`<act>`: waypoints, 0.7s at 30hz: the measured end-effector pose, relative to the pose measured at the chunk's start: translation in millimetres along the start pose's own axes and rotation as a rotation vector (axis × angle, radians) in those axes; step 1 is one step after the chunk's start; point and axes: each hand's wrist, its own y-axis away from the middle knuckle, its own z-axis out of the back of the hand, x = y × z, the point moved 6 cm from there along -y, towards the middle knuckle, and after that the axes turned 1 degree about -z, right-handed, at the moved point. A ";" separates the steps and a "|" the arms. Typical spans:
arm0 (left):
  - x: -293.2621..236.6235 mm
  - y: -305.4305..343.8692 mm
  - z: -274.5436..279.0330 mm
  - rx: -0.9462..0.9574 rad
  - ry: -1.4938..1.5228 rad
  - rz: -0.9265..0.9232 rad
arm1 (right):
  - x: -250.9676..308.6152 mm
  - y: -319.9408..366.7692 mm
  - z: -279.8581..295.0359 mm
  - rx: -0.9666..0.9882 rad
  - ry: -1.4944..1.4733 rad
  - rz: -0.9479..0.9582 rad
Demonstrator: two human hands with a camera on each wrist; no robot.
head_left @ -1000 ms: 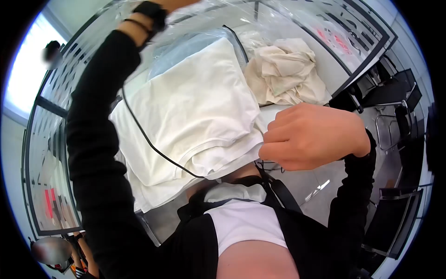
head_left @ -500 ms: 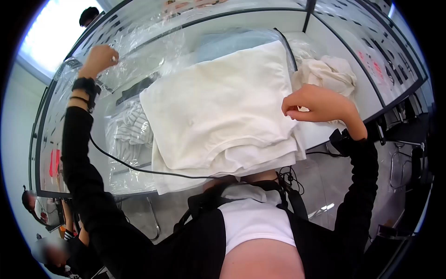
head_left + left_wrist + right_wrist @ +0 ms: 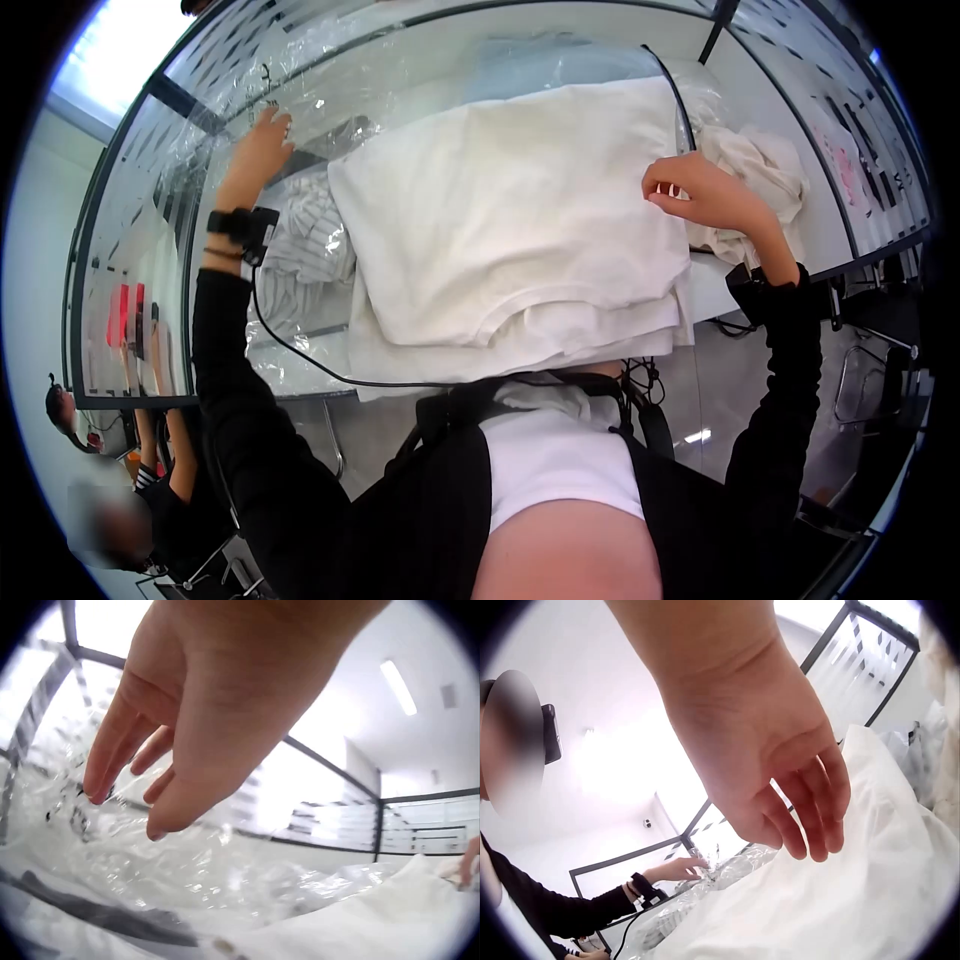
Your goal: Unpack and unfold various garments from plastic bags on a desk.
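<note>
Head view, and nearest of all came the person's white top at bottom centre, flanked by black sleeves! A black cable swept from the left wrist device down toward the waist. Just past it, right in the middle of the frame, lay the big white garment, flat and lightly creased, its curved neckline toward the bottom. Over its right edge came the right hand, fingers loosely bent and holding nothing; whether the fingertips touched cloth, I couldn't tell.

Left of the garment sat a striped garment under shiny plastic. Above that, upper left, the left hand reached out, fingers relaxed and spread, gripping nothing, with crumpled clear plastic just below them in the left wrist view; contact was unclear.

Out to the right, a beige cloth lay bunched on the white table. Farther up, beyond the garment's top edge, pale blue fabric showed. Farther still, black-framed panels stood around the table.
</note>
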 end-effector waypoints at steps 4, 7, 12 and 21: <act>-99.0 74.0 68.4 0.000 0.502 -0.167 | 26.2 10.5 -16.7 0.062 0.005 0.046; -178.7 138.0 74.1 0.084 0.453 -0.555 | 33.8 21.3 -47.3 0.206 0.156 0.196; -237.2 191.4 28.1 0.128 0.313 -0.608 | 38.1 39.1 -65.6 0.053 0.344 0.135; -218.6 185.3 -2.0 0.110 0.507 -0.407 | 8.0 43.0 -81.9 -0.146 0.384 0.191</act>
